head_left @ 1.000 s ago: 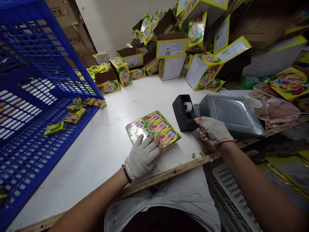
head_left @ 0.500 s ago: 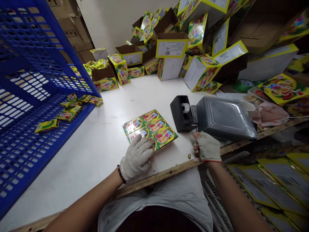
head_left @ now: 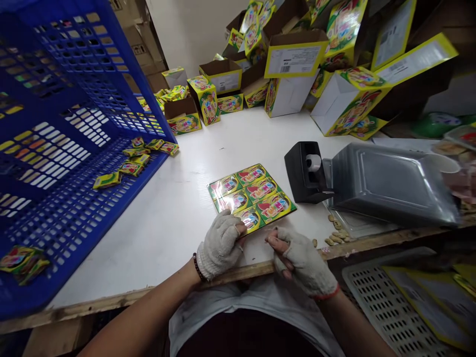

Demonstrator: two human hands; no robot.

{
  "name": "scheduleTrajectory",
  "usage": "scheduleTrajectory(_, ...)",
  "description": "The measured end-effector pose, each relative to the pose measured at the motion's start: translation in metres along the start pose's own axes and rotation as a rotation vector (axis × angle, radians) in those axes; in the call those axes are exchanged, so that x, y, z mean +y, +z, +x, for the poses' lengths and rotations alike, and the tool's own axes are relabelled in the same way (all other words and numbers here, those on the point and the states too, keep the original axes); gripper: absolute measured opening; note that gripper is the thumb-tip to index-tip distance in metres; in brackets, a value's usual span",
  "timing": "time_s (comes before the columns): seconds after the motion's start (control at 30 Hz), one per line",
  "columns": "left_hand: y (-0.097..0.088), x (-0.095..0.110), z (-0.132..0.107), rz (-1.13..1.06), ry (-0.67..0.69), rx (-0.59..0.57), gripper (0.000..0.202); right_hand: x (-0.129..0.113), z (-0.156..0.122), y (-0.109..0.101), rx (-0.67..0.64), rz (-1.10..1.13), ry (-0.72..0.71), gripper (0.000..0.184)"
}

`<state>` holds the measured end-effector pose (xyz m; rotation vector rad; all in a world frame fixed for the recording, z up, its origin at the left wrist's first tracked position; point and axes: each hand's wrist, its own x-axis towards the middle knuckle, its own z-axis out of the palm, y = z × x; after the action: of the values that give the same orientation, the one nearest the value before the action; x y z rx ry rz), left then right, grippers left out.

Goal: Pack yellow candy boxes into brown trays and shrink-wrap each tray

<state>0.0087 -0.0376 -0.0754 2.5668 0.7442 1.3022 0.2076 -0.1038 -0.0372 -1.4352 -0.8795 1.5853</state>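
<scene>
A flat, glossy TWINS pack (head_left: 260, 191), printed with several repeated fruit panels, lies on the white table. My left hand (head_left: 223, 245), in a pale fingerless work glove, is closed over the pack's near-left corner. Just off its near edge, my gloved right hand (head_left: 293, 255) is closed, thumb and forefinger pinched together. Whatever is in that pinch is too small or clear to make out. Behind this hand stands a black tape dispenser (head_left: 303, 178) with a white core.
A blue plastic basket (head_left: 92, 213) with several small candy packs fills the left. Open printed cartons (head_left: 292, 89) line the back. To the right are a grey plastic container (head_left: 390, 181) and peanuts (head_left: 338, 235) by the wooden table edge (head_left: 256, 270). A pale crate (head_left: 386, 292) stands below.
My right hand has moved left from beside the tape dispenser to the pack's near edge. My left hand has drawn back slightly to the pack's corner. The view has turned left.
</scene>
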Motion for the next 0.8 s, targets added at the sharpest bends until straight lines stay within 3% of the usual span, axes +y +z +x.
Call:
scheduleTrajectory(0.17, -0.002, 0.001, 0.004, 0.095, 0.088, -0.066, 0.056, 0.02, 0.013, 0.009, -0.028, 0.002, 0.002, 0.051)
scheduleTrajectory(0.33, -0.007, 0.007, 0.011, 0.196, 0.063, -0.196, 0.041, 0.026, 0.015, 0.007, -0.006, -0.023, 0.023, 0.047)
scheduleTrajectory(0.5, -0.005, 0.012, 0.013, 0.182, 0.0, -0.164, 0.025, 0.021, 0.014, 0.007, -0.01, -0.09, 0.011, 0.045)
scheduleTrajectory(0.8, -0.001, 0.013, 0.018, 0.251, 0.013, -0.202, 0.029, 0.021, 0.019, 0.006, -0.02, -0.136, -0.003, 0.045)
